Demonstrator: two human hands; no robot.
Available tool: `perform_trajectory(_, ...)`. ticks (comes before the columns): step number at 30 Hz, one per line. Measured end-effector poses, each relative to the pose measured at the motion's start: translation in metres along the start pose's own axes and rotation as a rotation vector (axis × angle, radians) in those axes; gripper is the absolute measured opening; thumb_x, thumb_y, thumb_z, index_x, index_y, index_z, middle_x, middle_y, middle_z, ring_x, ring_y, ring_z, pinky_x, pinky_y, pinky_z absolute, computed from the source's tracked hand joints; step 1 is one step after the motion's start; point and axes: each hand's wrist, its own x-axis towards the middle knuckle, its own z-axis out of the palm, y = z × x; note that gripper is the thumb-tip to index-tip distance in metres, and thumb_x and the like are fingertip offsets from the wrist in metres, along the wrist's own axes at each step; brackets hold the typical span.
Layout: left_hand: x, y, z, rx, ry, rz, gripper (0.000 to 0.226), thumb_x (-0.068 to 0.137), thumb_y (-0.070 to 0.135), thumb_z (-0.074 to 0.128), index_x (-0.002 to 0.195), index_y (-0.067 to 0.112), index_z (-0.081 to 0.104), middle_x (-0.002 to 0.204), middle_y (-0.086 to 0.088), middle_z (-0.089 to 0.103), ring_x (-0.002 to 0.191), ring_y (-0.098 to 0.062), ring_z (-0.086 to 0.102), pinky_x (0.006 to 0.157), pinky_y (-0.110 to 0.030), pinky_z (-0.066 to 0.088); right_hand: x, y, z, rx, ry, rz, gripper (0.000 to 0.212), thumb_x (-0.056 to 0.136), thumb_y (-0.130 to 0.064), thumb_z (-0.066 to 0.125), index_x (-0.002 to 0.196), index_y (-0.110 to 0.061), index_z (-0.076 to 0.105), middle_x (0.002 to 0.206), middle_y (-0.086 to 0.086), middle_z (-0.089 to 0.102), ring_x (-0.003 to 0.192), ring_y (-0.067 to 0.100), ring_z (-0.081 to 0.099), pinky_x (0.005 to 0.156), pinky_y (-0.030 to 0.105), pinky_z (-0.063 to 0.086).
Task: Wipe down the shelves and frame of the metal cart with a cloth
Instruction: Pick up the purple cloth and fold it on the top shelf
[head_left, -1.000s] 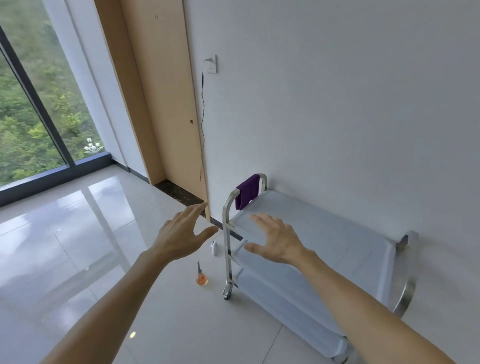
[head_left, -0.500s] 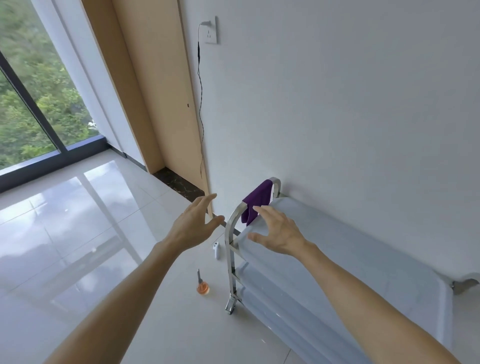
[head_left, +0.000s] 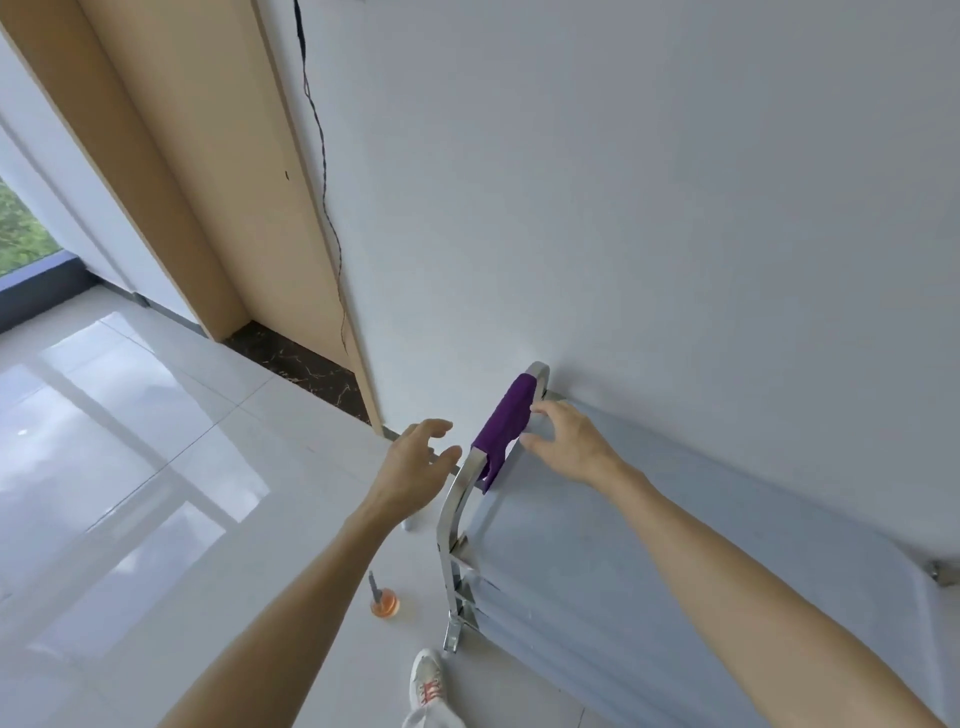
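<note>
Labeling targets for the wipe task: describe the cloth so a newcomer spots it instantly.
Find the metal cart standing against the white wall. At its far end a curved chrome handle rises above the top shelf. The cloth hangs over that handle beside the right hand, the only purple thing in view.

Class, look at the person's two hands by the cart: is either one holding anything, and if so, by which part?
Nothing is held yet. The right hand reaches the purple cloth draped on the cart handle; the left hand hovers open.

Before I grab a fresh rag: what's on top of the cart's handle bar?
A purple cloth hangs over the handle bar, the right hand touching its edge. The bar beneath is covered.
</note>
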Motion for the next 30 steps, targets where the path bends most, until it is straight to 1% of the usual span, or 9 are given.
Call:
perform_trajectory(2,0.021,-0.005,0.007,-0.043,-0.044,-0.039,0.036,0.096,0.032,0.057,0.13,0.021,0.054,0.125,0.002,0.058,0.09,0.001,0.059,0.069,-0.016,0.044,0.023,0.0,-0.001,0.072,0.033,0.097,0.05,0.092,-0.039,0.06,0.137,-0.02,0.051,0.143,-0.001,0.05,0.133,0.015,0.045,0.108,0.034,0.04)
perform_trajectory(5,0.046,-0.01,0.02,-0.062,-0.126,-0.08,0.037,0.094,0.033,0.057,0.129,0.02,0.055,0.121,0.004,0.061,0.09,-0.003,0.061,0.063,-0.012,0.042,0.049,0.003,-0.003,0.147,0.092,0.208,0.039,0.092,-0.036,0.06,0.126,-0.019,0.059,0.133,-0.001,0.058,0.125,0.016,0.053,0.095,0.028,0.042)
perform_trajectory(7,0.059,-0.013,0.027,-0.047,-0.172,-0.085,0.038,0.094,0.033,0.056,0.129,0.019,0.055,0.12,0.004,0.061,0.094,-0.008,0.062,0.065,-0.014,0.043,0.062,0.005,-0.004,0.191,0.12,0.267,0.036,0.092,-0.035,0.06,0.124,-0.018,0.059,0.128,-0.001,0.059,0.117,0.016,0.056,0.089,0.026,0.041)
perform_trajectory(11,0.079,-0.018,0.039,-0.03,-0.207,-0.101,0.036,0.093,0.033,0.055,0.127,0.02,0.055,0.118,0.006,0.06,0.097,-0.013,0.061,0.082,-0.028,0.05,0.085,0.009,-0.005,0.217,0.13,0.334,0.032,0.093,-0.033,0.058,0.12,-0.017,0.06,0.121,-0.002,0.059,0.104,0.014,0.055,0.085,0.025,0.04)
perform_trajectory(15,0.089,-0.022,0.05,-0.016,-0.224,-0.116,0.036,0.092,0.032,0.057,0.125,0.02,0.054,0.117,0.006,0.057,0.096,-0.014,0.062,0.08,-0.032,0.054,0.112,0.011,-0.003,0.196,0.094,0.33,0.033,0.094,-0.031,0.057,0.122,-0.015,0.059,0.115,-0.001,0.057,0.103,0.016,0.056,0.083,0.025,0.04)
perform_trajectory(18,0.092,-0.022,0.059,-0.025,-0.221,-0.129,0.032,0.091,0.032,0.057,0.121,0.022,0.056,0.115,0.006,0.058,0.09,-0.008,0.062,0.073,-0.027,0.053,0.133,0.009,-0.002,0.17,0.059,0.324,0.031,0.094,-0.029,0.054,0.122,-0.014,0.055,0.108,-0.001,0.056,0.096,0.018,0.055,0.081,0.031,0.046)
perform_trajectory(22,0.095,-0.018,0.07,0.021,-0.188,-0.142,0.031,0.09,0.034,0.056,0.119,0.022,0.057,0.115,0.005,0.054,0.081,0.006,0.053,0.062,-0.011,0.037,0.152,0.013,0.003,0.06,-0.036,0.31,0.028,0.096,-0.028,0.051,0.119,-0.012,0.048,0.109,0.006,0.058,0.098,0.025,0.059,0.089,0.041,0.051)
perform_trajectory(27,0.098,-0.014,0.08,0.038,-0.131,-0.213,0.03,0.089,0.035,0.058,0.115,0.021,0.052,0.11,0.007,0.05,0.082,-0.008,0.06,0.075,-0.033,0.053,0.16,0.026,0.01,0.073,-0.055,0.296,0.022,0.095,-0.023,0.053,0.112,-0.012,0.045,0.095,0.003,0.055,0.082,0.02,0.053,0.08,0.04,0.049)
perform_trajectory(30,0.099,-0.012,0.087,0.081,-0.103,-0.245,0.03,0.091,0.035,0.058,0.115,0.019,0.051,0.108,0.008,0.047,0.084,-0.013,0.06,0.073,-0.033,0.053,0.163,0.03,0.012,0.109,-0.049,0.285,0.02,0.094,-0.026,0.057,0.107,-0.013,0.05,0.094,-0.001,0.054,0.081,0.017,0.052,0.077,0.034,0.045)
